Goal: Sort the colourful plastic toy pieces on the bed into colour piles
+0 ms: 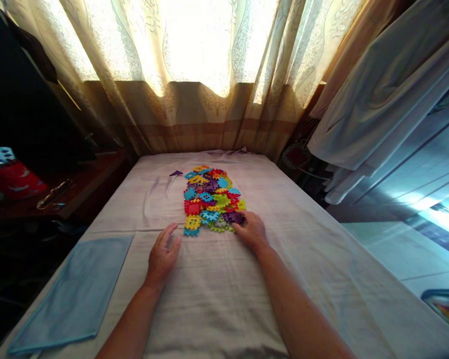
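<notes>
Many flat toothed plastic pieces in red, yellow, blue, green and purple lie in a heap (213, 197) on the cloth-covered surface (209, 279). My left hand (163, 253) rests just left of the heap's near end, its fingers apart and nothing in them. Closest to it are a yellow piece with a window-like grid (192, 222) and a blue piece (191, 232). At the near right of the heap, the fingers of my right hand (251, 230) touch a purple piece (233, 218); whether they grip it is unclear. A separate purple piece (176, 173) lies beyond, to the left.
A folded light-blue cloth (75, 294) lies at the left edge. Curtains (209, 109) hang behind the far edge. White clothes (374, 99) hang at the right. A dark side table (90, 182) with a red object (15, 179) stands on the left.
</notes>
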Demonstrator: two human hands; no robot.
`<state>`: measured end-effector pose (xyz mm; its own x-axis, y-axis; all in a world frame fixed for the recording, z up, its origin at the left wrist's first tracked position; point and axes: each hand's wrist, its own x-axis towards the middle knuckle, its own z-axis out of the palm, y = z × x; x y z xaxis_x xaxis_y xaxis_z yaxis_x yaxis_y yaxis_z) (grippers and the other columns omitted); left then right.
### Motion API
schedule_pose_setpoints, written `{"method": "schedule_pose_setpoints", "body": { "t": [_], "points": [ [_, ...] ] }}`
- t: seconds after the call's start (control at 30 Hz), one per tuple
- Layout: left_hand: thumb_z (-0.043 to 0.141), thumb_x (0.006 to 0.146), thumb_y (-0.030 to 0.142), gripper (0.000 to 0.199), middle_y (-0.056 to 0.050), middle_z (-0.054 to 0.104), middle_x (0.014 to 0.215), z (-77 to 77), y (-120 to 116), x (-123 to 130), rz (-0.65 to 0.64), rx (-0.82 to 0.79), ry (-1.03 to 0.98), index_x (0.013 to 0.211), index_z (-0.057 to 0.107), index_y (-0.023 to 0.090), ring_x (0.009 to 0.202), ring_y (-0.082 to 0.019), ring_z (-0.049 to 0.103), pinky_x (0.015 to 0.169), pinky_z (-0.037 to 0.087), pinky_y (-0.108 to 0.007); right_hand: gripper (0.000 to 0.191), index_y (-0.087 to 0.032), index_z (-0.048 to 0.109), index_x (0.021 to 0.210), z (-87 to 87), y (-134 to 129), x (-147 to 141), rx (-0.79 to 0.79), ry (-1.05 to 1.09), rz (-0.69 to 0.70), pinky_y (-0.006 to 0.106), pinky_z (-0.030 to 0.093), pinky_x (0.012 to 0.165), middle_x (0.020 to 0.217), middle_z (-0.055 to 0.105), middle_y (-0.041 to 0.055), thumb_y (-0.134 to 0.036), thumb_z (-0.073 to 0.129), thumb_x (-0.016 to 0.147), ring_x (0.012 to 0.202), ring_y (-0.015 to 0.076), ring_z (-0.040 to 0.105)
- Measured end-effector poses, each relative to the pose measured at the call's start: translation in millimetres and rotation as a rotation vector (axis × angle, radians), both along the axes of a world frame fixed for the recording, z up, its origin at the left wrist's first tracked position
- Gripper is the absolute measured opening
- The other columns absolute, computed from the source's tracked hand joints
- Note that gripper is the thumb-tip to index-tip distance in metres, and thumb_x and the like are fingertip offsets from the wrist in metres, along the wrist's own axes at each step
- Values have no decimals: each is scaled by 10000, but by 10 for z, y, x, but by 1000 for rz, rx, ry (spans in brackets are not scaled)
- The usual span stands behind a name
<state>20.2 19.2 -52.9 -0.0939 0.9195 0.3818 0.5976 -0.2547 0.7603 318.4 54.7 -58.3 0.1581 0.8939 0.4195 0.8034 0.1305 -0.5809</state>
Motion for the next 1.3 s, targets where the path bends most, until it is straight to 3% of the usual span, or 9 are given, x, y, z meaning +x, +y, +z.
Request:
{"method": "schedule_pose_setpoints", "body": {
  "t": [0.27,0.43,0.57,0.7,0.87,0.93,1.03,1.17,1.3],
  "points": [
    [516,845,450,424,-74,673,1269,12,2,38,-23,6,19,1179,654,229,1213,-242,607,1097,454,-429,414,-231,676,1078,121,-67,25,15,200,75,441,483,961,1083,697,71,-297,663,669,1031,266,629],
    [508,856,427,395,-72,689,1240,59,-21,57,-57,-22,30,1155,669,226,1171,-240,633,1077,473,-429,444,-223,641,1145,255,-368,-322,40,145,353,414,479,976,1142,684,87,-249,657,702,1064,251,620],
    [504,863,423,380,-69,697,1224,71,-39,71,-70,-24,37,1133,682,224,1175,-235,630,1083,468,-419,455,-220,639,1145,236,-560,-626,-5,51,519,413,472,979,1147,685,94,-233,693,693,1081,259,609],
    [503,873,433,369,-62,711,1191,78,-61,85,-116,-38,57,1111,692,224,1143,-228,646,1069,481,-404,465,-239,645,1138,184,-606,-738,-34,1,542,425,467,982,1152,682,88,-205,700,677,1084,266,603],
    [529,876,418,343,-64,726,1153,106,-93,124,-225,10,172,1110,697,232,1105,-224,657,1043,493,-405,462,-230,662,1138,187,-581,-674,6,-2,548,412,464,993,1180,676,94,-263,742,684,1104,260,603],
    [550,879,413,326,-69,729,1147,103,-100,140,-271,55,234,1109,699,237,1112,-231,651,1049,481,-423,371,-232,685,1090,205,-522,-578,56,24,512,391,473,982,1153,687,87,-308,730,729,1084,244,616],
    [585,875,418,314,-71,712,1197,78,-109,154,-287,105,335,1113,702,249,1195,-261,607,1104,415,-493,220,-228,715,1017,221,-376,-373,95,18,298,380,476,970,1067,705,81,-274,638,816,1033,227,627],
    [630,845,447,438,-88,604,1378,54,-136,174,-263,82,495,1246,654,272,1360,-325,462,1155,303,-589,357,-194,704,1165,187,-219,-181,-27,-142,0,438,449,979,1185,664,133,-228,602,824,1117,280,580],
    [654,821,474,545,-125,443,1524,80,-175,219,-279,32,610,1330,603,285,1445,-380,323,1160,236,-635,402,-246,668,1254,155,-209,-201,-121,-253,-39,463,419,986,1318,604,128,-259,587,861,1209,300,524]
  ]
}}
